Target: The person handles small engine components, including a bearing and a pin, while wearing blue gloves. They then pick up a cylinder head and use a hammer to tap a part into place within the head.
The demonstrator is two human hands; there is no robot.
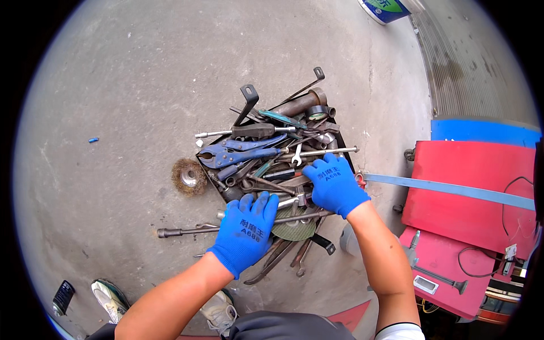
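Note:
My left hand [243, 232], in a blue glove, lies palm down over the near part of a heap of tools, fingers stretched and slightly apart. Beneath it a long socket wrench bar [187, 231] runs across the heap. My right hand [338, 185], also gloved, rests at the heap's right side with its fingers spread; its fingertips' undersides are hidden. Between the hands are a chrome ratchet-like tool [288, 202] and a green disc [294, 229]. Beyond them lie blue locking pliers [241, 156], a dark-handled nut driver [255, 131] and an open-end wrench [297, 156].
A black tray [347, 152] holds the tools, with brackets [248, 101] standing out. A wire wheel brush [188, 177] lies left on the concrete. At right are a red metal box [464, 187] and a blue-grey bar [447, 190]. A bucket [386, 10] stands far right.

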